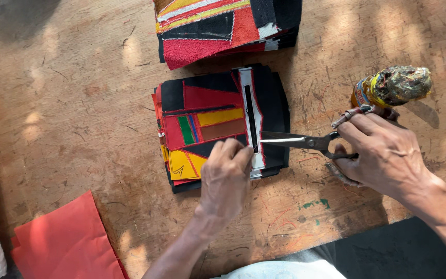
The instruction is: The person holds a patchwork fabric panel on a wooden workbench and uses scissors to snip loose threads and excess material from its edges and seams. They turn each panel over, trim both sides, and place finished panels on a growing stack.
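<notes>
- Left hand (226, 173) presses flat on the patchwork stack (218, 124) at mid-table.
- Right hand (383, 152) grips scissors (305, 141), blades at the stack's white slotted strip (250, 121).
- Trimming appears underway; next cut likely needs steady alignment.

The stack of stitched patchwork fabric pieces (218, 129) at the wooden bench's (68, 103) middle shows black, red, yellow, green and brown blocks, with a white strip edged in red zigzag. At its lower left corner lies a plain orange-red cloth sheet (68, 243).
</notes>
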{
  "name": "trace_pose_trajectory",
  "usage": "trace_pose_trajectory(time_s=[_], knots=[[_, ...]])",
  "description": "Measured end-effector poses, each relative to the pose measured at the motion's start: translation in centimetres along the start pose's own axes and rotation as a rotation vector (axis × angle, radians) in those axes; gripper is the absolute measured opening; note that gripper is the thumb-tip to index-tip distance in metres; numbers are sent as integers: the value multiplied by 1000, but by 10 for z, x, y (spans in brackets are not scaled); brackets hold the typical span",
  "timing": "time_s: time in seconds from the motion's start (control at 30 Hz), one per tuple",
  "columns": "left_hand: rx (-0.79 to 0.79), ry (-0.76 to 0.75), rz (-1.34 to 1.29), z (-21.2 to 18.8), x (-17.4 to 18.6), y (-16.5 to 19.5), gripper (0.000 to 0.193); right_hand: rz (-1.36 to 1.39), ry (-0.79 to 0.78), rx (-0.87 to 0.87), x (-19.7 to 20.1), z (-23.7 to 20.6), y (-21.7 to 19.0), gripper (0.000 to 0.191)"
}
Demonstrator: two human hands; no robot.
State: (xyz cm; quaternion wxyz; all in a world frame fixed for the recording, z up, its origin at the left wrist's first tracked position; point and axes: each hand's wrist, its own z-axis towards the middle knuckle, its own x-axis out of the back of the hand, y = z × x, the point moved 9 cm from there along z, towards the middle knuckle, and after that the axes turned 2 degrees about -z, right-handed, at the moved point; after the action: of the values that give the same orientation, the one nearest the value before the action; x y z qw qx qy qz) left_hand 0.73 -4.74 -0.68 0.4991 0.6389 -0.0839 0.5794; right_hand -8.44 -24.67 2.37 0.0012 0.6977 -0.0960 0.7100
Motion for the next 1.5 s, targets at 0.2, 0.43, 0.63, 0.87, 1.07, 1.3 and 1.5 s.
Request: trace_pose_trajectory(time_s=[0.2,0.43,0.63,0.87,1.07,1.3,1.5], knots=[[-19,-127,92,6,-14,-8,8,-32,-26,-3,-1,-6,-3,36],[33,-151,-297,20,9,-1,9,21,32,27,-8,-6,-6,37],[57,-153,-308,27,12,3,10,17,-43,46,-25,-8,0,33],[70,-803,-157,2,-19,14,32,35,-140,-43,-36,-15,11,42],[-252,-331,-233,25,13,37,13,-76,-213,-133,-31,-25,23,62],[-260,-431,5,31,-14,30,12,-169,-214,-157,-26,-38,33,64],[-131,-520,-46,41,-14,16,14,-103,-6,34,-9,-37,14,61]])
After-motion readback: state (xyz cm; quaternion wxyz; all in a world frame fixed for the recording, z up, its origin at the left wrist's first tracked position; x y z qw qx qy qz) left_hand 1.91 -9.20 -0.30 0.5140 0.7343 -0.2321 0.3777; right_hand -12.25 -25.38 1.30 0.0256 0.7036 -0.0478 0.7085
